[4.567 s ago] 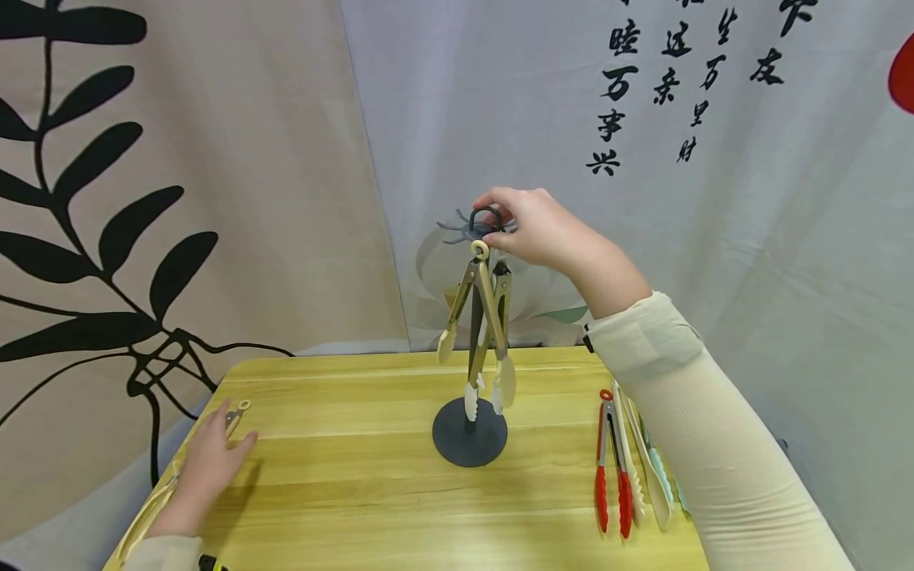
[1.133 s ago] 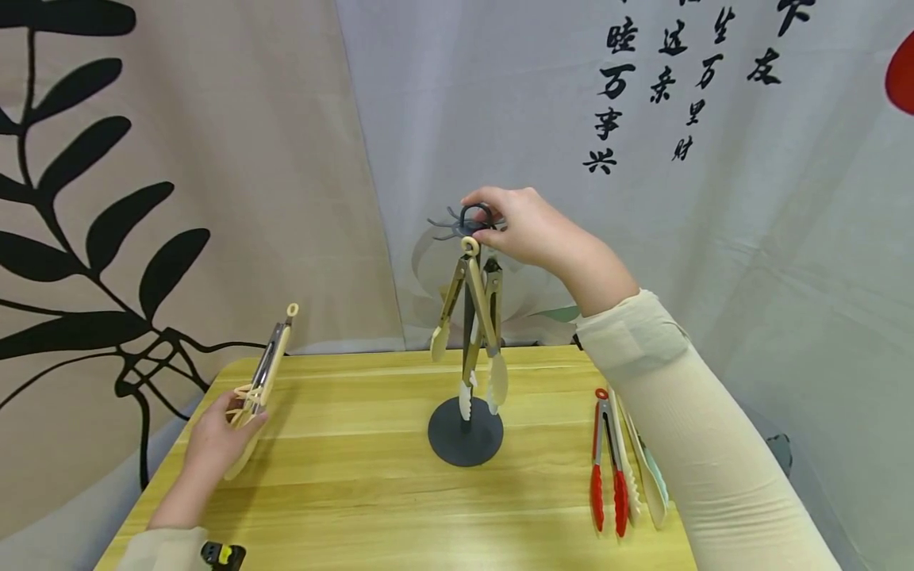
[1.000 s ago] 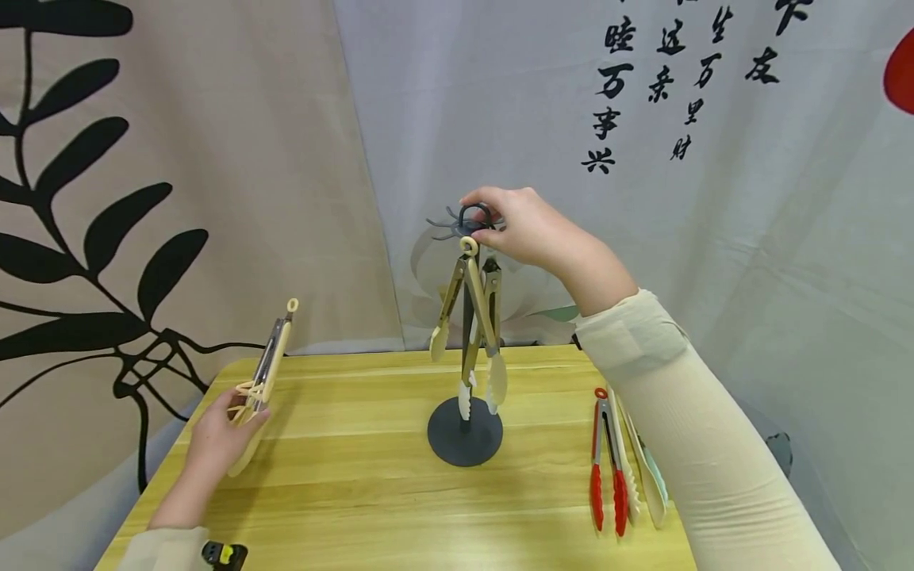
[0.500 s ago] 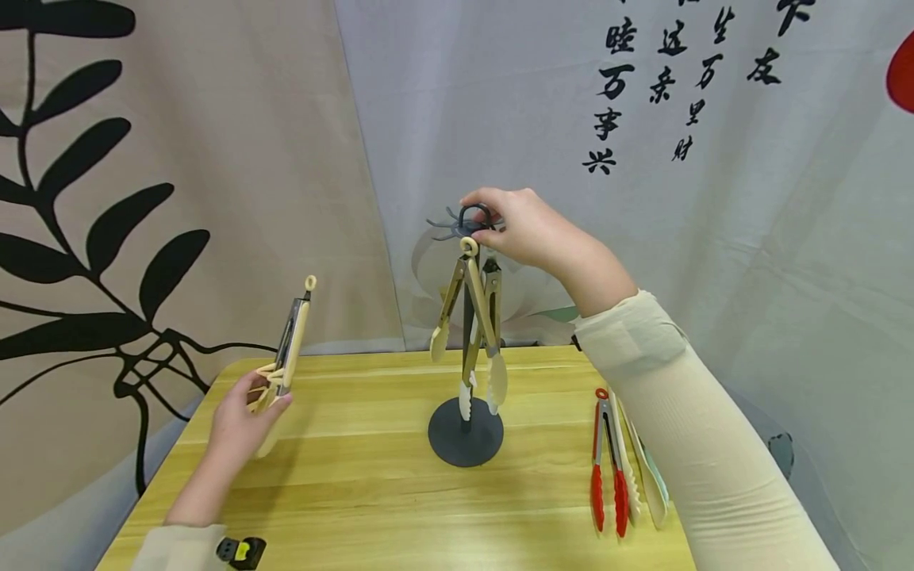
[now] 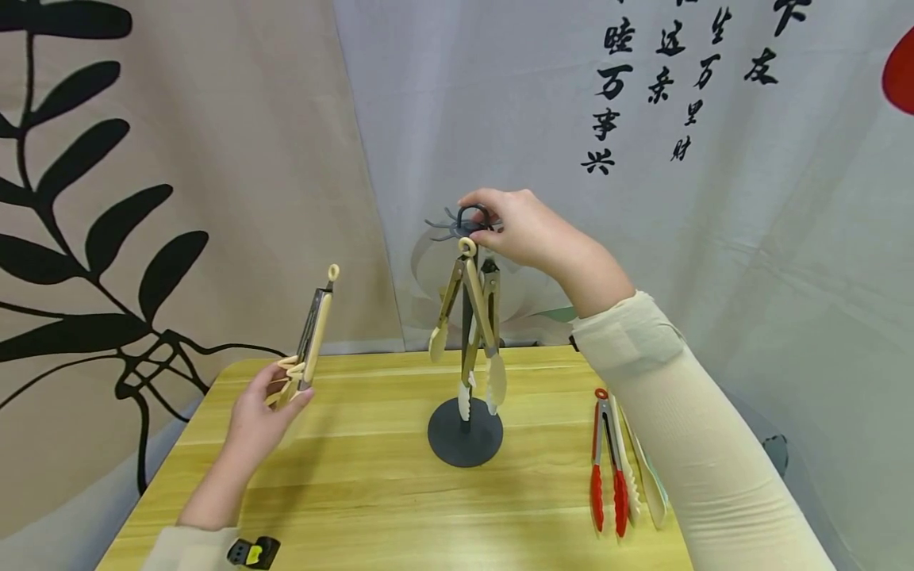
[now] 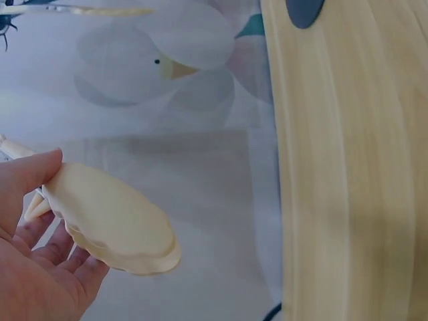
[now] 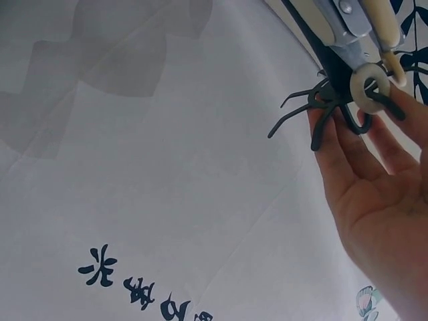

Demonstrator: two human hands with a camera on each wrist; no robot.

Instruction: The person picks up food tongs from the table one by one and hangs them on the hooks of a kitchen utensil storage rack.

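Observation:
My left hand (image 5: 260,420) holds a pair of cream tongs (image 5: 314,341) by their scalloped heads, over the left part of the table. The hanging ring at the tongs' far end points up. In the left wrist view, my thumb lies along one scalloped head (image 6: 110,214), with the fingers beneath. At the centre stands a black hook stand (image 5: 465,434) with a round base. My right hand (image 5: 524,230) grips it at the top loop, fingers beside the curved hooks (image 7: 321,130). Cream-headed tongs (image 5: 473,293) dangle from its hooks, one ring (image 7: 364,100) showing in the right wrist view.
Red-tipped tongs (image 5: 607,460) lie on the table's right side. Beside them are cream-white tongs (image 5: 653,484), partly hidden by my right sleeve (image 5: 685,404). A printed cloth (image 5: 271,159) hangs behind the table's far edge (image 5: 371,357).
My left hand, earlier low at the table's left edge, has picked up the cream tongs and carried them up and rightward toward the stand. My right hand keeps its grip on the stand's top.

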